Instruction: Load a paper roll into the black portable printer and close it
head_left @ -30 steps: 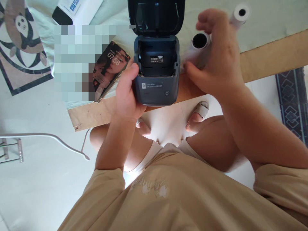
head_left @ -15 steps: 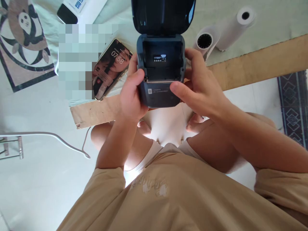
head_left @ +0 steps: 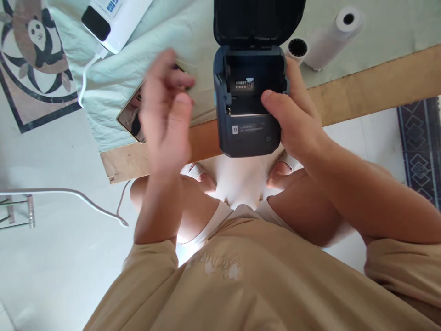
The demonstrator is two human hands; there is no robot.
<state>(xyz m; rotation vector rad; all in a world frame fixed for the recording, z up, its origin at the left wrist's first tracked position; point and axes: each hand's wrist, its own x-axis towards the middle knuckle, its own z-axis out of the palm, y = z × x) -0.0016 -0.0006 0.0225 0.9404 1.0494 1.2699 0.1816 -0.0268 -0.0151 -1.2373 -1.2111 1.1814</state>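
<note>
A dark label printer (head_left: pixel 251 138) with its black lid (head_left: pixel 258 20) raised is held over the table edge. My right hand (head_left: pixel 296 108) grips its right side, the thumb over the inner edge of the paper bay. No roll shows inside the bay, only a small printed label. My left hand (head_left: pixel 167 110), blurred by motion, is raised to the left of the printer, not touching it, fingers apart and nothing seen in them. Beneath that hand lies a phone (head_left: pixel 131 117), mostly hidden.
Two white paper rolls (head_left: pixel 332 41) (head_left: pixel 296 48) stand behind the printer on the green cloth (head_left: pixel 386 27). A white device (head_left: pixel 115 27) with a cable lies at back left. The wooden table edge (head_left: pixel 372 82) runs across; a panda mat (head_left: pixel 37 64) is far left.
My left hand has let go of the printer and moved left over the phone. The printer has shifted right in my right hand, whose thumb moved up to the bay's edge.
</note>
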